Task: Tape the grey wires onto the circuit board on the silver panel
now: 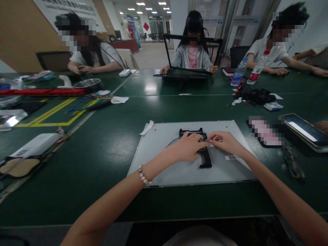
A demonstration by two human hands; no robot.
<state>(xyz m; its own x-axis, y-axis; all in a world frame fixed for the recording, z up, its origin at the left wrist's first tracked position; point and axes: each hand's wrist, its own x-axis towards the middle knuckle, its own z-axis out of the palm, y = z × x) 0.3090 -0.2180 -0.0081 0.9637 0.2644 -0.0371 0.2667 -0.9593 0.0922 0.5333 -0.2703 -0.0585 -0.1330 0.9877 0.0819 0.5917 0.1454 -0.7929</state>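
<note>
A white flat panel (164,171), like the back of a screen, lies on the table in front of me. On its middle sits a black bracket (205,160) with a crossbar at the far end. My left hand (188,147) lies over the bracket, fingers stretched out, fingertips at its right side. A thin grey cable (173,141) runs out from beneath that hand to the left. Just right of the bracket, my right hand (224,141) pinches something small and pale; its kind is hard to make out. The fingertips of both hands nearly meet there.
A strip of white tape (147,127) sticks up at the panel's far left corner. To the right lie a phone (304,130), a pink-backed item (265,131) and glasses (293,164). Leftward is a white box (38,143). Across, a person holds a black frame (167,51).
</note>
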